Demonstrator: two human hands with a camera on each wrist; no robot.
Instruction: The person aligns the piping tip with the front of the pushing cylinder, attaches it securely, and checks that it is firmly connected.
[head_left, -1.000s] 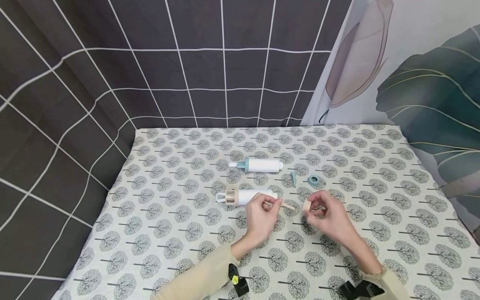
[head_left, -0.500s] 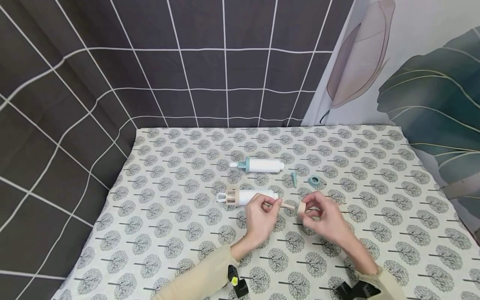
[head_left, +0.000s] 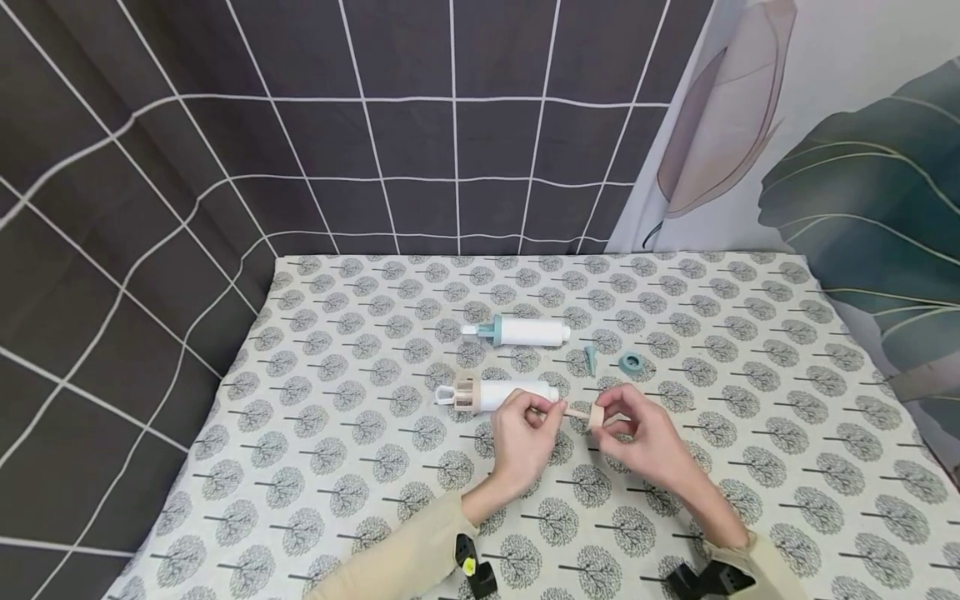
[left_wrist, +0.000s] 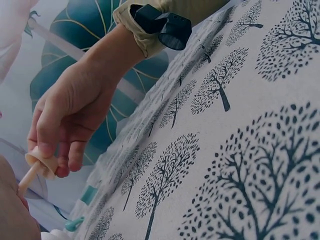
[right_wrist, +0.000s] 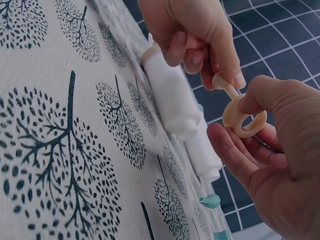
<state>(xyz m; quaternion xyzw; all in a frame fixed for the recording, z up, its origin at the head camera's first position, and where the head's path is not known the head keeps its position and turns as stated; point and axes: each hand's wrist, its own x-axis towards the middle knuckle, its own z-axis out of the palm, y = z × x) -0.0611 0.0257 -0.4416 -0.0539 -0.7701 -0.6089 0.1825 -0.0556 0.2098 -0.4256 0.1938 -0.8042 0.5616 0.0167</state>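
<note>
Head view: my left hand (head_left: 519, 440), almost closed, pinches a rod (head_left: 577, 413); at its three o'clock my right hand (head_left: 649, 439), half curled, grips the beige ring (head_left: 596, 417).

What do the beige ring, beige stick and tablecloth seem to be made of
Beige ring: probably plastic, smooth and satin, with soft highlights. Beige stick: seemingly the same, given matching color and smoothness. Tablecloth: likely matte fabric, with fine, weave-like texture.
</note>
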